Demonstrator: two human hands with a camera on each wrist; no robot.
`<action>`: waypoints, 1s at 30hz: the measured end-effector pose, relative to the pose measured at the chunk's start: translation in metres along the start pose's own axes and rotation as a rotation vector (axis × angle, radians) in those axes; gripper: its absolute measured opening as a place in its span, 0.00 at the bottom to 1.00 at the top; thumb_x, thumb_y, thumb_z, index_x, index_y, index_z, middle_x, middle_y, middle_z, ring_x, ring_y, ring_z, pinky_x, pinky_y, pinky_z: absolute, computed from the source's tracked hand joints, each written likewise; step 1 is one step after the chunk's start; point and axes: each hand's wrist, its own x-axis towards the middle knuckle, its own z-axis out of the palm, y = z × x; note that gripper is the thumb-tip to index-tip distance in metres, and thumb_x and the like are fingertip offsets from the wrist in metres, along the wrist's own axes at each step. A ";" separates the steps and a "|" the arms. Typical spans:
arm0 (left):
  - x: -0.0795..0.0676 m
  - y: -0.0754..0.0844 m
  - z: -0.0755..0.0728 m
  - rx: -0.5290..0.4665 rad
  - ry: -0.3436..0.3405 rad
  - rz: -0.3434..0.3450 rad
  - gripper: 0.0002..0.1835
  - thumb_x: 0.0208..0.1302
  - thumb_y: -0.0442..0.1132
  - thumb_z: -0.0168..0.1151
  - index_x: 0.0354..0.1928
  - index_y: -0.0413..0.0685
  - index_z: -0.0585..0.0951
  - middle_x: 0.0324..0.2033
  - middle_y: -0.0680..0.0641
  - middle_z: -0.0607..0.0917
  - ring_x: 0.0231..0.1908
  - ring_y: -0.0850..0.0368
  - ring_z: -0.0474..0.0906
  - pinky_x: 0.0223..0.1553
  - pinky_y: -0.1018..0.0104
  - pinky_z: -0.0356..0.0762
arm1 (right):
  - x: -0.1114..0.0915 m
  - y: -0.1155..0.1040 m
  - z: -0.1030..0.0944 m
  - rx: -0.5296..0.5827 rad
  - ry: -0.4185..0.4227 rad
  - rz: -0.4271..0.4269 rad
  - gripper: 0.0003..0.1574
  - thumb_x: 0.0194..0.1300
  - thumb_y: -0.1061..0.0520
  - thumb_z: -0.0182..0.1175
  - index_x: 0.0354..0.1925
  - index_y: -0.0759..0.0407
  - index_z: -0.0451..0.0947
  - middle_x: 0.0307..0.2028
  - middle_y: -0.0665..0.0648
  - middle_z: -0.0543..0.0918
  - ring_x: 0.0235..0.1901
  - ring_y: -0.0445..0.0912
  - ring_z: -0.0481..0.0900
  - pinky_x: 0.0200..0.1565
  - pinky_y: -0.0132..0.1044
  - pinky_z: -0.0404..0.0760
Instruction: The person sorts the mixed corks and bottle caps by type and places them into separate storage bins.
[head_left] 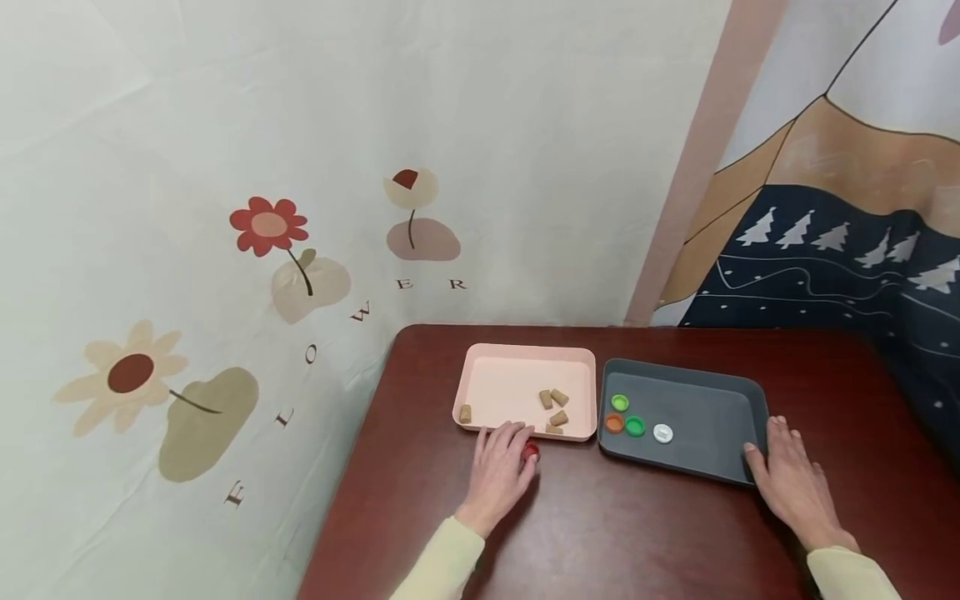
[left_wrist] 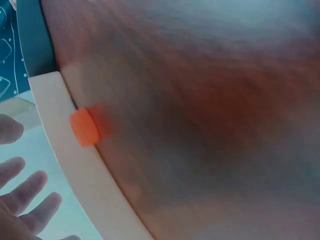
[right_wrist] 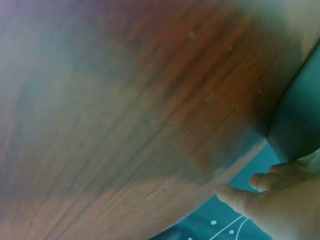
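My left hand (head_left: 498, 468) reaches to the front edge of the pink tray (head_left: 502, 352), its fingers loosely spread. Beside its thumb, a red bottle cap (head_left: 532, 451) lies on the table against the tray's outer wall. In the left wrist view this cap (left_wrist: 84, 127) looks orange, and the fingers (left_wrist: 30, 192) are apart from it. My right hand (head_left: 795, 483) rests with extended fingers at the right front corner of the dark grey tray (head_left: 720, 385). In the right wrist view, the fingers (right_wrist: 267, 181) are near that tray's wall (right_wrist: 295, 125).
Several corks (head_left: 558, 417) lie in the pink tray, mostly at its right. The grey tray holds a light green cap (head_left: 619, 402), an orange cap (head_left: 614, 423), a green cap (head_left: 634, 427) and a white cap (head_left: 662, 433). Both trays stand on a dark red table (head_left: 600, 533) by a fabric-covered wall.
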 end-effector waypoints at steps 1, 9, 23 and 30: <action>-0.002 -0.002 0.000 -0.003 0.000 -0.008 0.23 0.60 0.44 0.73 0.58 0.50 0.84 0.56 0.48 0.84 0.59 0.47 0.79 0.62 0.35 0.71 | 0.000 0.000 -0.001 0.002 0.003 -0.002 0.49 0.84 0.41 0.38 0.78 0.77 0.34 0.78 0.78 0.36 0.76 0.76 0.34 0.59 0.83 0.48; -0.016 -0.019 -0.003 -0.030 0.041 -0.099 0.23 0.58 0.42 0.74 0.56 0.47 0.85 0.54 0.47 0.84 0.57 0.47 0.79 0.61 0.32 0.71 | -0.008 -0.017 -0.008 0.008 0.085 -0.014 0.49 0.83 0.42 0.42 0.79 0.75 0.36 0.78 0.78 0.37 0.76 0.76 0.35 0.61 0.82 0.47; -0.026 -0.042 -0.009 -0.036 0.086 -0.233 0.26 0.59 0.40 0.74 0.61 0.46 0.82 0.62 0.38 0.79 0.61 0.38 0.77 0.61 0.29 0.69 | -0.036 -0.151 0.043 0.041 0.356 -0.529 0.35 0.61 0.57 0.69 0.65 0.67 0.77 0.64 0.69 0.78 0.60 0.69 0.77 0.56 0.66 0.73; -0.026 -0.056 -0.012 -0.040 -0.001 -0.339 0.32 0.62 0.44 0.70 0.68 0.44 0.76 0.70 0.35 0.71 0.71 0.33 0.66 0.64 0.27 0.64 | -0.041 -0.203 0.084 0.026 0.228 -0.699 0.32 0.63 0.53 0.70 0.64 0.59 0.80 0.63 0.63 0.80 0.57 0.62 0.81 0.55 0.62 0.79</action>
